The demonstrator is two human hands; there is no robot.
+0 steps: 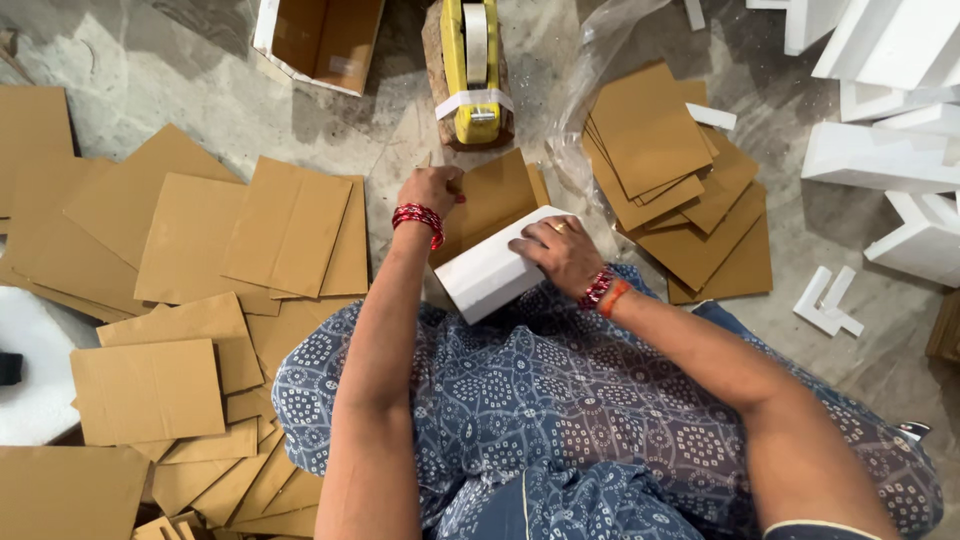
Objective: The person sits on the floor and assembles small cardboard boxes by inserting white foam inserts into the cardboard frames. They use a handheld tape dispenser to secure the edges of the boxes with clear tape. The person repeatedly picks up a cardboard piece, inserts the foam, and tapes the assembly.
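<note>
Down on the lap, over the blue patterned cloth (560,400), the right hand (562,252) is pressing flat on top of a white block (490,268), fingers spread across its upper edge and gripping it — the block is resting tilted against the knees. Just beyond, the left hand (432,188) is closing around the edge of a brown cardboard sheet (497,196), fingers curled tight on it, the sheet lying half under the block. Out to the left, loose cardboard pieces (200,260) are sprawling over the floor in overlapping layers; to the right, a neater cardboard stack (675,175) is sitting near a clear plastic bag (598,60). Farther ahead, a yellow tape dispenser (470,70) is standing just past the left hand — and white foam pieces (880,150) are lying at the far right.
</note>
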